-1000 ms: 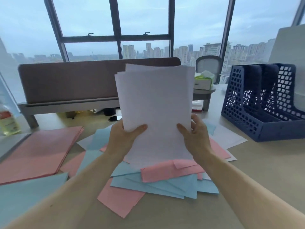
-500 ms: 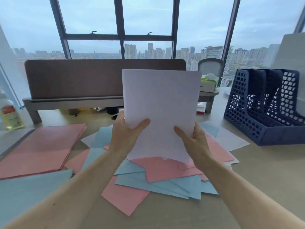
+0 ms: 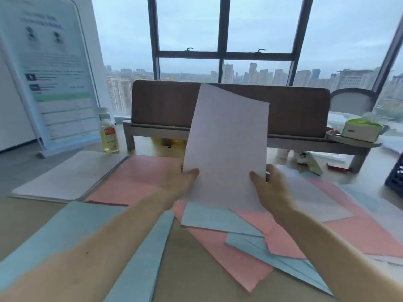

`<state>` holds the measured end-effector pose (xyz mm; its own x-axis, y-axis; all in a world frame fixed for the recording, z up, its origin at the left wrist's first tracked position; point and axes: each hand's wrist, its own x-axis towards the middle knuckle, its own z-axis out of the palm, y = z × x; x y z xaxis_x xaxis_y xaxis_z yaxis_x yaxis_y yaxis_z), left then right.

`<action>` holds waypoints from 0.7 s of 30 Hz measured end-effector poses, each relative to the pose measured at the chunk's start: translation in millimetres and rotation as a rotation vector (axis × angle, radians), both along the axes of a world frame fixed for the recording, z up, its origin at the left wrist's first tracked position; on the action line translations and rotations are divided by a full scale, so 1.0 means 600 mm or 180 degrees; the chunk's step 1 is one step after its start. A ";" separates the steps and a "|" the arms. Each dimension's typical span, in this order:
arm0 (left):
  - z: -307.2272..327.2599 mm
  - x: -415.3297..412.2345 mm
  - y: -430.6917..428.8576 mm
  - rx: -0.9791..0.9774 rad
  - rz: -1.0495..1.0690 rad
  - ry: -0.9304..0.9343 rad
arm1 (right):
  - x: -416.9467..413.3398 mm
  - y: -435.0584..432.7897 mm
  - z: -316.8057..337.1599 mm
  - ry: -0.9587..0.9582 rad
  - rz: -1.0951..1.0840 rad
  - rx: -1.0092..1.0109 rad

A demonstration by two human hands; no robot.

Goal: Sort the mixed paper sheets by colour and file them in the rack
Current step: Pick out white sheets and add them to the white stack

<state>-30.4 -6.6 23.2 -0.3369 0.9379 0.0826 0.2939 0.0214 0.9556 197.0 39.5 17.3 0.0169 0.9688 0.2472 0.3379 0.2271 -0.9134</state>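
A squared stack of white sheets [image 3: 226, 144] stands upright above the desk, tilted a little to the right. My left hand [image 3: 181, 184] grips its lower left edge and my right hand [image 3: 270, 188] grips its lower right edge. Under my hands lies a mixed heap of pink and blue sheets [image 3: 244, 232]. A sorted pink pile [image 3: 135, 177] lies to the left, a white pile [image 3: 69, 175] further left, and a blue pile [image 3: 65, 232] at the near left. Only a corner of the dark blue rack [image 3: 395, 177] shows at the right edge.
A brown desk divider [image 3: 165, 103] runs across the back. A bottle of yellow liquid [image 3: 108, 131] and a standing notice board [image 3: 50, 68] are at the back left. A green-topped tissue box [image 3: 359, 129] sits at the back right.
My view has swung left, so the rack has slid almost out of frame and the white pile and notice board have appeared. The white stack has tilted and moved left with both hands.
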 end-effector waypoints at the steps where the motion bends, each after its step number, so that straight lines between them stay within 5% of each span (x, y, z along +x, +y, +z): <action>1: 0.004 -0.047 -0.007 -0.0056 0.0195 0.0036 | -0.043 0.003 0.002 -0.0016 0.0120 -0.0059; 14: -0.032 -0.557 -0.113 -0.0629 0.1493 0.1455 | -0.575 0.020 -0.043 0.0017 0.1304 -0.1386; 21: -0.072 -0.728 -0.108 -0.0759 0.1738 0.1806 | -0.753 0.043 -0.071 -0.0189 0.1422 -0.1444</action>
